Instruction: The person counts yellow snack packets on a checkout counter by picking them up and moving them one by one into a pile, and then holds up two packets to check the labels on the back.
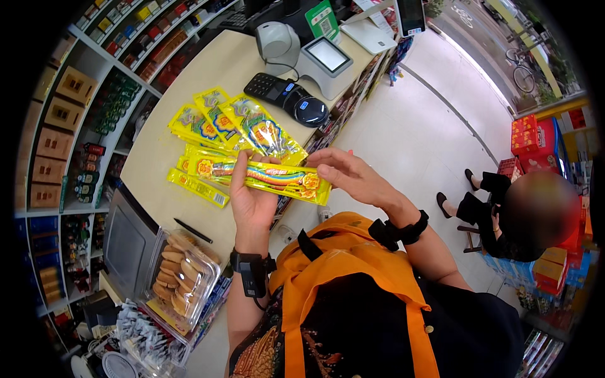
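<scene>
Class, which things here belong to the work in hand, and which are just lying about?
In the work:
long yellow packet in the left hand
right hand at its end
other packets on the counter

Lying about:
black pen
clear biscuit box
black keypad device

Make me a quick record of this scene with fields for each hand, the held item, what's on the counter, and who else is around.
Left hand: left hand gripping the held packet near its left end
Right hand: right hand at the packet's right end; firmness of grip unclear
Held item: long yellow packet with rainbow stripes
Counter: pale counter with more yellow packets, black keypad device, black pen
Others: one person in black, seated at right
</scene>
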Motion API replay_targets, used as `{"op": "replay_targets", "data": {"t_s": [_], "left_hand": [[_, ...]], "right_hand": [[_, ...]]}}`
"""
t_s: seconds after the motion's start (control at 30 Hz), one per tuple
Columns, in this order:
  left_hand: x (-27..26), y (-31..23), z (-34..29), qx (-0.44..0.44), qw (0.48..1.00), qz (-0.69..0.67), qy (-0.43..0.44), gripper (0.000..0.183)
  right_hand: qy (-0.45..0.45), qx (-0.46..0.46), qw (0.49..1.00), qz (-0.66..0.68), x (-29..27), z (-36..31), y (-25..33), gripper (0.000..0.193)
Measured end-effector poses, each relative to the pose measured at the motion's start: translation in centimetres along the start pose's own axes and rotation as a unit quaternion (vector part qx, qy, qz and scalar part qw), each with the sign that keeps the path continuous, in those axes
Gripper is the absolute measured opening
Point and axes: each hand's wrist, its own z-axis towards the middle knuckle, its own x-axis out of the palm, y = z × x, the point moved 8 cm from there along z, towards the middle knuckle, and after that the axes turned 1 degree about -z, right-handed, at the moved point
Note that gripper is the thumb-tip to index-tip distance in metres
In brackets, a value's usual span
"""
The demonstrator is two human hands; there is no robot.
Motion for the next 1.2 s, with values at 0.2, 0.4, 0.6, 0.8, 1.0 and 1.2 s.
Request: {"op": "replay_targets", "data": {"t_s": [0.2,0.4,0.6,0.8,1.0,1.2], "left_hand": [[1.4,-0.5,-0.8,0.006,0.998,-0.05,0.043,0.012],[0.7,-3.7,-2.9,0.05,0.998,-0.042,0.01,0.01],[-3.5,-9.7,-7.8,0.15,0.985,-0.086,0.009,0.006],[-4.6,-16.7,-14.8,0.27,0.956,-0.108,-0.027,0.004],[-5.1,-19.1,-18.3,0.317,0.943,-0.103,-0.023,0.005],[-4.6,-19.3,-17.1,0.297,0.949,-0.107,-0.007,0.005]], "right_hand": [[0.031,0.002,0.999,-0.029,1.9,0.2,1.4,0.045],[0.096,-0.006,0.994,-0.058,5.2,2.0,1.6,0.039],[0.217,0.04,0.975,-0.001,10.9,5.1,2.3,0.034],[0.105,-0.184,0.928,-0.305,17.5,12.1,-0.1,0.038],[0.028,-0.314,0.823,-0.472,22.7,12.6,-1.4,0.038],[0.024,-0.26,0.828,-0.496,21.0,14.1,-3.3,0.028]]}}
